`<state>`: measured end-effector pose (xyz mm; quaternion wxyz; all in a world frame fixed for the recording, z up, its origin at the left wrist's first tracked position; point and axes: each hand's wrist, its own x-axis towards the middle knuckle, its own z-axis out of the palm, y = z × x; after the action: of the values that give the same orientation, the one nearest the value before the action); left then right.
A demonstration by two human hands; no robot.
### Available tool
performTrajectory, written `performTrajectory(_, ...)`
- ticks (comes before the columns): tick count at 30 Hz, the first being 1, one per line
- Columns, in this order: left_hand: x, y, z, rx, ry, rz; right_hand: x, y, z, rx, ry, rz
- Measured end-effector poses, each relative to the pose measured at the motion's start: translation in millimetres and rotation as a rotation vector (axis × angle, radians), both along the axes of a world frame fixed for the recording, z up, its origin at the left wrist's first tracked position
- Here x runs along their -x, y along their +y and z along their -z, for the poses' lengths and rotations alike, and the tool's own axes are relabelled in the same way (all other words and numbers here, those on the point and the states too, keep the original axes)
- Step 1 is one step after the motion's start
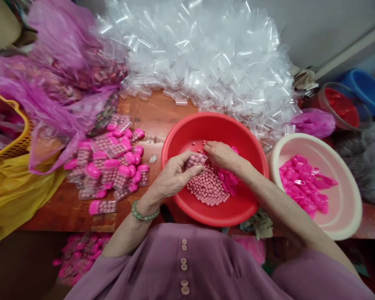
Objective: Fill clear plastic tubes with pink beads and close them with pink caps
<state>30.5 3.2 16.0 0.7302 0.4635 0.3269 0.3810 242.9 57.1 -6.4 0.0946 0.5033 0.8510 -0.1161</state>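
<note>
A red basin [193,208] holds a heap of pink beads [208,185] and some bright pink plastic pieces [229,182]. Over its left side, my left hand [175,173], with a green bead bracelet at the wrist, grips a small clear case filled with pink beads [196,160]. My right hand [221,155] is at the right end of that case, above the beads, its fingers bent and pressed together; what they hold, if anything, is hidden. Left of the basin lies a pile of filled clear cases with pink caps [111,164].
Clear empty cases [200,54] are heaped at the back. A cream basin [346,200] of pink pieces [306,183] stands right. Purple bags [59,50], a yellow basket [11,146] and a yellow bag [21,191] sit left. A blue tub [367,93] is back right.
</note>
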Motion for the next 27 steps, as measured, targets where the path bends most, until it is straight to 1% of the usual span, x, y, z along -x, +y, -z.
performTrajectory(1,0.0,-0.6,0.3,0.018,-0.015,-0.002,-2.7,-1.1,-6.6,-0.042,0.093,0.049)
performTrajectory(2,-0.2,-1.6,0.9,0.033,-0.032,-0.005,-4.9,-3.6,-13.4,-0.08,0.255,0.121)
performTrajectory(3,-0.6,-3.0,1.7,0.048,-0.047,-0.006,-6.2,-7.4,-19.8,-0.108,0.484,0.215)
performTrajectory(4,-1.3,-4.5,2.7,0.064,-0.063,-0.003,-6.3,-12.7,-25.3,-0.115,0.763,0.32)
performTrajectory(5,-2.3,-6.3,3.7,0.08,-0.079,-0.002,-4.9,-19.3,-29.6,-0.096,1.037,0.418)
performTrajectory(6,-3.6,-8.2,4.7,0.095,-0.099,-0.005,-2.2,-26.8,-32.4,-0.066,1.264,0.499)
performTrajectory(7,-5.1,-10.1,5.5,0.108,-0.119,-0.011,1.6,-34.8,-33.7,-0.034,1.421,0.554)
performTrajectory(8,-6.7,-12.1,6.1,0.122,-0.142,-0.019,5.9,-43.0,-33.7,-0.013,1.525,0.592)
performTrajectory(10,-9.4,-15.7,6.6,0.147,-0.183,-0.046,13.9,-57.9,-30.6,-0.009,1.635,0.634)
performTrajectory(12,-11.3,-18.8,6.8,0.156,-0.206,-0.071,18.3,-69.6,-26.4,-0.031,1.633,0.643)
performTrajectory(15,-12.1,-21.6,8.0,0.103,-0.18,-0.111,17.2,-80.4,-24.1,-0.094,1.456,0.614)
performTrajectory(18,-11.8,-22.4,9.1,0.012,-0.071,-0.13,12.8,-84.7,-28.3,-0.114,1.235,0.537)
performTrajectory(20,-11.6,-22.3,8.6,-0.035,-0.018,-0.126,11.5,-85.3,-33.4,-0.106,1.131,0.472)
performTrajectory(24,-10.9,-21.2,5.9,-0.087,0.002,-0.094,15.6,-85.1,-41.5,-0.19,0.991,0.34)
performTrajectory(27,-10.1,-20.2,5.6,-0.098,0.01,-0.093,22.9,-86.2,-40.0,-0.251,0.916,0.274)
